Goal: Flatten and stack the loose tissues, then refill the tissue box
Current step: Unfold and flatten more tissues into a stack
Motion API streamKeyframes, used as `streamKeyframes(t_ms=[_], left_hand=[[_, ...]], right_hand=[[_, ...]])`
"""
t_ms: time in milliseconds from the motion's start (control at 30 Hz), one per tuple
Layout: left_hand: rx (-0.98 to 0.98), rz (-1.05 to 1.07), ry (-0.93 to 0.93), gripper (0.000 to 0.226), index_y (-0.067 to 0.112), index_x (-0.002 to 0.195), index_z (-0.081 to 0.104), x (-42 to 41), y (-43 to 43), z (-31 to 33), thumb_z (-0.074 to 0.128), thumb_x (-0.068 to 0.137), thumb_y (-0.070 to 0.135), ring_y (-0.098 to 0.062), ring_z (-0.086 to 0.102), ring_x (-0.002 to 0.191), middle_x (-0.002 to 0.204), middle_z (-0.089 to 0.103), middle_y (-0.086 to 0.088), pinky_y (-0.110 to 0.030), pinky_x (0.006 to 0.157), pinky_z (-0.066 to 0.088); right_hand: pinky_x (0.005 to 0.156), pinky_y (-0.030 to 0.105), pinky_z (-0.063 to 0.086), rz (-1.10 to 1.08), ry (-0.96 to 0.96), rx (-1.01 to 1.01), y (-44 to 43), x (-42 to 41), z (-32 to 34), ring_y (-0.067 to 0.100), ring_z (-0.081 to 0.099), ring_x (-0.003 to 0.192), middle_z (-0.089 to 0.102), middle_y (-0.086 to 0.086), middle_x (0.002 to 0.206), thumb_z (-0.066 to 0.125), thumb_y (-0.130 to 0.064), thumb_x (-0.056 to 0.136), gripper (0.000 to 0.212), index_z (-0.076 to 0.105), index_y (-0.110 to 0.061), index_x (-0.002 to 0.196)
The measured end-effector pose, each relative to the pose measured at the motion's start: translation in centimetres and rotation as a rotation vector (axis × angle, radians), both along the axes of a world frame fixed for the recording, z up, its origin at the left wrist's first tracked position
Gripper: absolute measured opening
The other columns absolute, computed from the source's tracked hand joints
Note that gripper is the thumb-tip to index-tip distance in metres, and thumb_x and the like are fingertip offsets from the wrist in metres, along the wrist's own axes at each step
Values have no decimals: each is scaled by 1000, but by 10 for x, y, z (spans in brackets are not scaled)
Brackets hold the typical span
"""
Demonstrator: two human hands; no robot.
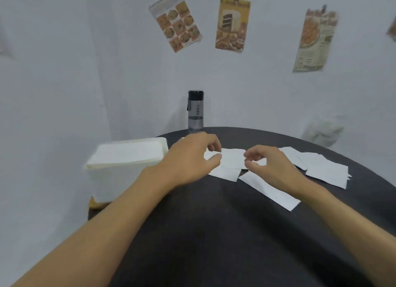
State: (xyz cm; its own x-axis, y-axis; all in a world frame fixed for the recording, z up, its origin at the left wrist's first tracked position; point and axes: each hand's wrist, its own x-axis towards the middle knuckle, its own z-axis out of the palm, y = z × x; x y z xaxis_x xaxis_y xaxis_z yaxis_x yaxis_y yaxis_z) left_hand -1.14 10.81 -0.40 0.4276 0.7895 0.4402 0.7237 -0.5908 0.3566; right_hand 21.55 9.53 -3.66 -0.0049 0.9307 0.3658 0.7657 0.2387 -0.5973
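Observation:
Several white folded tissues lie scattered on the dark table (214, 233). One tissue (232, 159) sits between my hands. My left hand (190, 158) pinches its left edge with thumb and fingers. Its right edge is pinched by my right hand (270, 166). Another tissue (270, 192) lies below my right hand, and more tissues (325, 171) overlap to the right. The white tissue box (120, 179) stands at the table's left edge, open on top with a flat stack of tissues (128, 151) inside.
A dark water bottle (195, 112) stands at the table's far edge, just behind my left hand. Recipe posters (232, 24) hang on the white wall. A crumpled white bag (323, 132) sits beyond the table at the right.

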Motion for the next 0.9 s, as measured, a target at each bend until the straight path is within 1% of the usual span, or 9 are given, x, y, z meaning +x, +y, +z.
streamKeyframes(t_ms=[167,300,433,533,633,700,733,800,900], left_hand=[[-174,-81,84,21,31,113,62,54,12,-50,61,93,36,-12,55,109,119,60,11,-39,99,48],[-137,-139,165,29,31,124,58,83,15,-73,59,96,40,-10,49,118,131,54,13,-36,106,38],[-118,-181,218,27,32,123,61,89,21,-85,53,98,40,-6,52,114,122,59,18,-33,104,40],[-72,-179,242,25,35,121,62,89,20,-86,52,99,40,-4,51,112,120,58,19,-35,104,38],[-64,-170,224,23,36,119,62,91,16,-84,52,99,40,-3,51,109,114,58,18,-37,104,36],[-89,-156,180,23,37,121,60,91,15,-83,52,99,40,-1,51,106,109,57,18,-36,104,37],[-98,-141,140,25,38,124,59,90,15,-82,53,99,39,-1,50,106,110,56,18,-36,105,37],[-104,-99,-34,36,36,133,51,88,16,-81,57,98,38,-3,47,112,119,50,17,-33,105,39],[-237,-20,-371,69,33,148,34,83,17,-72,69,89,43,-2,46,120,132,41,18,-23,97,40]], right_hand=[[102,40,43,-86,-112,-158,-15,54,-20,10,55,111,62,-16,111,68,-33,88,19,61,-32,105],[112,42,31,-80,-190,-242,-22,70,-36,8,45,125,52,-18,125,72,-49,81,38,58,-38,114],[108,43,28,-190,-253,-299,-19,74,-45,17,40,132,47,-7,134,69,-59,78,63,49,-35,132],[107,42,30,-218,-215,-306,-19,76,-41,19,44,127,48,-3,130,73,-52,79,73,37,-32,139],[100,37,33,-199,-136,-261,-20,77,-42,21,45,110,49,-4,117,71,-34,86,62,35,-30,137],[86,30,39,-195,-58,-191,-21,78,-41,21,49,103,53,-4,108,63,-23,92,43,44,-27,131],[77,26,41,-188,-17,-147,-21,79,-40,20,52,98,56,-5,104,60,-19,94,30,53,-23,122],[69,21,44,-163,84,-80,-22,80,-35,20,59,87,63,-8,95,58,-13,94,9,64,-17,99],[75,30,52,-60,299,-103,-26,76,-30,20,66,81,71,-3,89,60,-6,91,14,68,-16,86]])
